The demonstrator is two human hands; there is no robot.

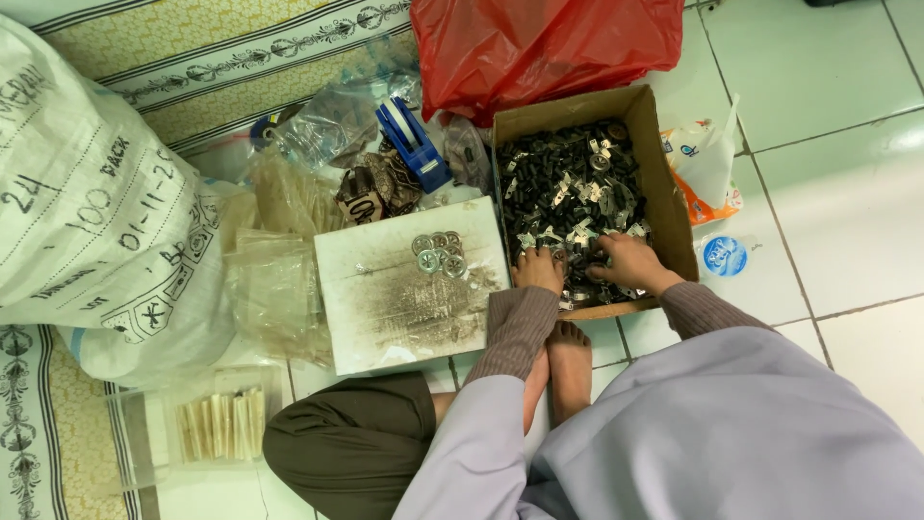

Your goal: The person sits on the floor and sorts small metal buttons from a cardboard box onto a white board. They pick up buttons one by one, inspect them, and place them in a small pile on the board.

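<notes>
Both hands down in the cardboard box (pixel 654 183) on the tiled floor, left hand (pixel 539 270) and right hand (pixel 626 262) side by side at its near edge. Fingers curled into the small metal parts (pixel 568 183) heaped there; cannot tell either grip's hold. Just left, washers (pixel 438 252) on a white slab (pixel 404 299).

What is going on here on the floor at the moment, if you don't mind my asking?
A person sits on the tiled floor with both hands in a cardboard box of small black and silver metal parts. The left hand and right hand rest among the parts at the box's near edge. Beside it, a white board carries a few round metal discs.
</notes>
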